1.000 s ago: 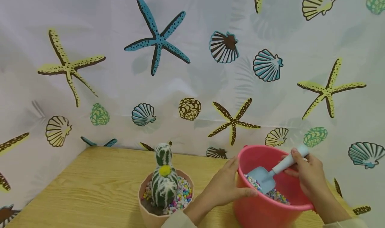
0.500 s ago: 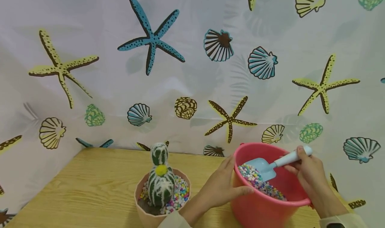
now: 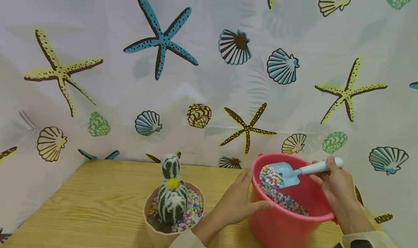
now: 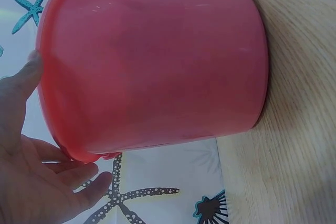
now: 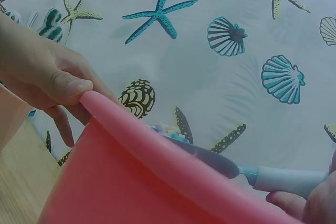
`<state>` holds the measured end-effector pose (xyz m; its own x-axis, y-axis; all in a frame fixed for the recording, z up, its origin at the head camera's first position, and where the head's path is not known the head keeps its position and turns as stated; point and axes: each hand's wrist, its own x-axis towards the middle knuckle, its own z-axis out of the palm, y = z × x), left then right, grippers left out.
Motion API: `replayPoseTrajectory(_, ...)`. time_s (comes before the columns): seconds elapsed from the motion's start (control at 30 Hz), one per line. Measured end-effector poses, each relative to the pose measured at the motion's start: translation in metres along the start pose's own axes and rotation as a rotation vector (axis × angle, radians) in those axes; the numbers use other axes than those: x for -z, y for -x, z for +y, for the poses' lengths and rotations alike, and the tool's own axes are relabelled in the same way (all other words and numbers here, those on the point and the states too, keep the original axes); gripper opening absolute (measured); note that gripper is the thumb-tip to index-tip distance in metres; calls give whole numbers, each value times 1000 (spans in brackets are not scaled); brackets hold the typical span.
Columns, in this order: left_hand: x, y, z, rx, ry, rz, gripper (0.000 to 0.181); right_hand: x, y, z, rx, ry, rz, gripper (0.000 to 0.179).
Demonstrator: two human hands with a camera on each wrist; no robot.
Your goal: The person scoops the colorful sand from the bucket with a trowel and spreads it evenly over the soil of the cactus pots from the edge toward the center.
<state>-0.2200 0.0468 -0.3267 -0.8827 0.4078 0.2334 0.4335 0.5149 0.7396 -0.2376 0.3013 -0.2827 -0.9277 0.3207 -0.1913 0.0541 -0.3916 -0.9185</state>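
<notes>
My right hand [image 3: 337, 188] grips the pale handle of a light blue plastic shovel [image 3: 289, 175] inside the pink bucket [image 3: 277, 224]. Coloured pebbles [image 3: 271, 177] fill the shovel's tip, just above more loose pebbles [image 3: 284, 200] in the bucket. My left hand [image 3: 236, 200] rests against the bucket's left side, its thumb at the near rim and its fingers spread along the outside. In the left wrist view, the fingers [image 4: 79, 182] lie loosely beside the rim. Only part of my right hand [image 5: 310, 203] shows in the right wrist view.
Left of the bucket stands a peach flowerpot [image 3: 156, 233] with a striped cactus [image 3: 173, 200] bearing a yellow flower, set among coloured pebbles. Both containers are on a wooden table [image 3: 81, 208]. A curtain [image 3: 196, 84] printed with starfish and shells hangs behind.
The shovel has risen out of the bucket's pebbles, its handle tipping closer to level, and now carries a heap of them. My left hand has stayed at the rim.
</notes>
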Motion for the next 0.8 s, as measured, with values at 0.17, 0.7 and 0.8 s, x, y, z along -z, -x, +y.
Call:
replayPoseTrajectory(0.17,0,0,0,8,2,-5,102,1,-1,0,-29,-44,-21,56)
replayPoseTrajectory(0.7,-2,2,-1,31,22,-23,102,9,-6,-2,-92,-247,-76,60)
replayPoseTrajectory(0.8,-3,2,-2,32,21,-21,102,8,-3,-4,-89,-274,-83,63)
